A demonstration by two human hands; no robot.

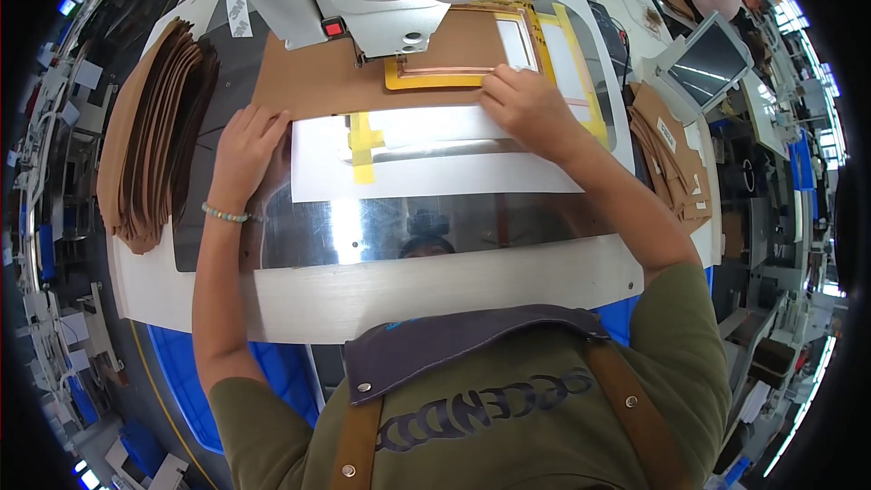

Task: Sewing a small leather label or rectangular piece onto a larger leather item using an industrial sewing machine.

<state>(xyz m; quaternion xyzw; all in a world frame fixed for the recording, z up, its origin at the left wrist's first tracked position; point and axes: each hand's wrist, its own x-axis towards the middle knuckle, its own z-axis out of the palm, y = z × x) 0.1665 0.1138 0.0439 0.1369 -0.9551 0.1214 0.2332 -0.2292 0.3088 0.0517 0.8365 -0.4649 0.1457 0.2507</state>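
A flat brown panel (308, 82), of leather or fabric, lies under a white sewing machine head (386, 23). At the panel's near left corner my left hand (243, 150) is closed, fingers pinching the edge. My right hand (524, 109) has its fingers curled together at the near right edge of the panel, beside a yellow-bordered rectangular frame (435, 83) that rests on top; its fingertips are partly hidden. Beneath the panel's near edge is a white sheet (327, 172) with yellow tape (363, 150) on it.
A shiny metal plate (508, 218) covers the near work surface. Stacked brown panels (145, 145) stand at the left; more brown pieces (667, 150) lie at the right below a small screen (708, 63). A blue bin (186, 390) sits under the table's front edge.
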